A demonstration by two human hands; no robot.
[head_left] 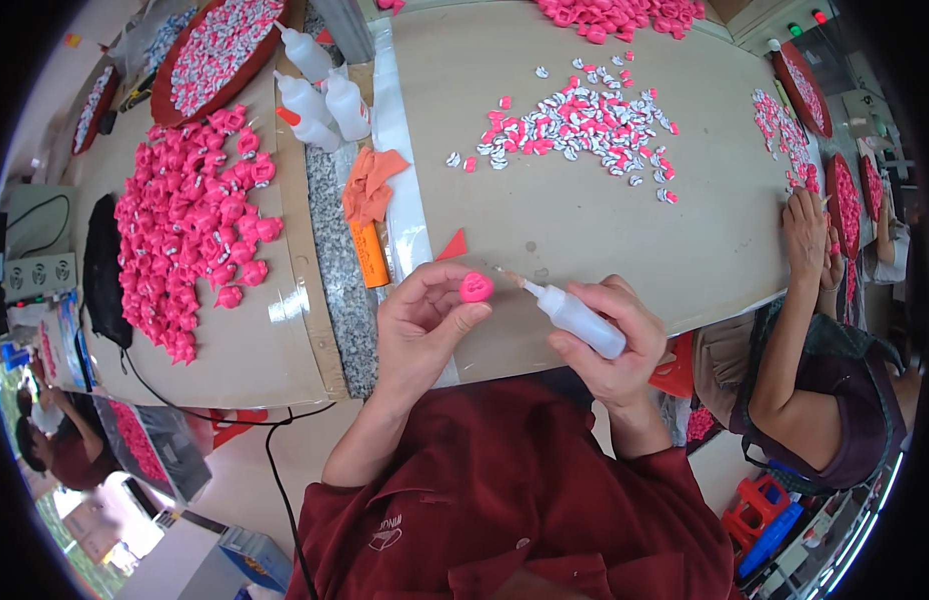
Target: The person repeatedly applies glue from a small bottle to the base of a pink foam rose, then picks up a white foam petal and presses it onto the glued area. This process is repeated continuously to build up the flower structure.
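Note:
Between the thumb and fingers of my left hand [422,312] is a small rounded pink plastic piece [476,287], with a hollowed or marked face turned up. My right hand [622,340] grips a white squeeze bottle [583,318], tilted so its thin nozzle points left toward the pink piece; a small gap parts tip and piece. Beyond both hands, a loose spread of small white and pink pieces [595,125] covers part of the table [685,240]. Close to my left hand lie an orange tube-like item [369,254] and a red triangular scrap [453,245].
Several white squeeze bottles [348,105] stand at the left behind an orange cloth [373,185]. Further left are a heap of pink parts [190,220] and a red tray [175,100] of small pieces. At the right, a co-worker's hand [807,235] works near more pieces.

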